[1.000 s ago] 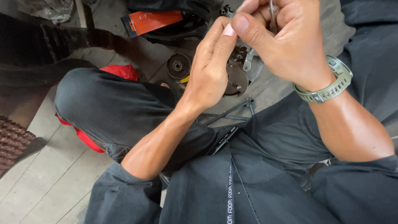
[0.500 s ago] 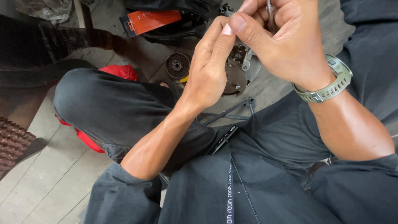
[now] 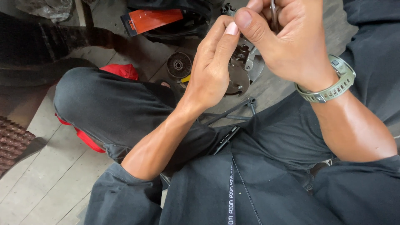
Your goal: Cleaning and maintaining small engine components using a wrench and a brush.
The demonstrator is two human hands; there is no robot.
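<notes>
Right hand [image 3: 291, 39] is up at the top of the view, its grip pinched tight on a thin metal piece [image 3: 273, 12], grey and shiny, poking up between thumb and fingers; most of that piece runs off the top edge, so its full shape can't be told. A ribbed olive-green watch [image 3: 333, 83] wraps that wrist. Left hand [image 3: 214, 62] rises to meet it, fingers held straight and close together, tips touching the right thumb; whether its grip holds anything can't be told from here.

Below and behind both hands, on the worn wooden floor [image 3: 46, 183], lies a round metal part [image 3: 239, 79], a dull grey disc with blocky fittings on top, partly hidden by the left hand. Just to its left sits a smaller ribbed dark wheel [image 3: 179, 65] with a hole in its middle. Further up, a flat orange card [image 3: 152, 20] rests against a black bag [image 3: 179, 25]. A slim black rod tool [image 3: 233, 110] lies angled near the knee. A red cloth [image 3: 121, 71] peeks out under the dark trouser leg, and a brown knobbly mat [image 3: 12, 141] shows at the left edge.
</notes>
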